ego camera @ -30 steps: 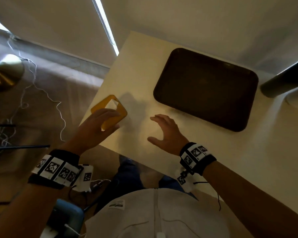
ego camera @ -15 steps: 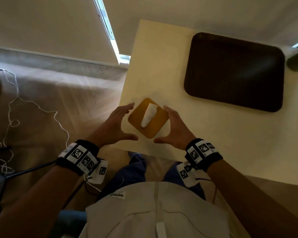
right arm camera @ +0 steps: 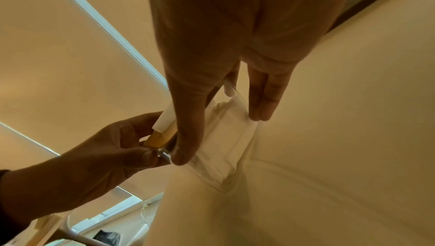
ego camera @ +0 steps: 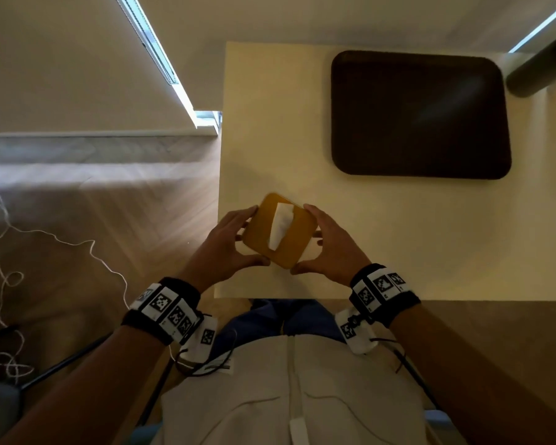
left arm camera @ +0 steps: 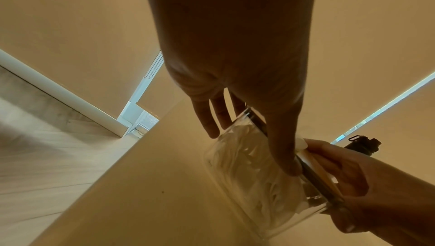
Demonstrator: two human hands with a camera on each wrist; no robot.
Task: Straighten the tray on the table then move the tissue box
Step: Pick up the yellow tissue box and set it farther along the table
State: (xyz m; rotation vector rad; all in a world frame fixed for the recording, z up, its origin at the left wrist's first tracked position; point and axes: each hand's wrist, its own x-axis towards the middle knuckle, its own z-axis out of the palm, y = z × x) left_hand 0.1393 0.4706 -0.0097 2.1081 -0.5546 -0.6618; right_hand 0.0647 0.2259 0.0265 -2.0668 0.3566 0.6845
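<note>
The tissue box, clear-walled with a yellow lid and a white tissue sticking out, is near the table's front left corner. My left hand grips its left side and my right hand grips its right side, thumbs at the near corner. In the left wrist view the thumb and fingers clamp the clear box. The right wrist view shows the same on the box. I cannot tell whether it is lifted. The dark brown tray lies square to the table's edges at the far right, apart from both hands.
The cream table ends just left of the box, with wooden floor below. A dark bottle lies off the tray's far right corner. White cable trails across the floor on the left.
A second ago only my left hand touched the box while the right hovered flat. Both hands have since closed in on the box's sides and now grip it.
</note>
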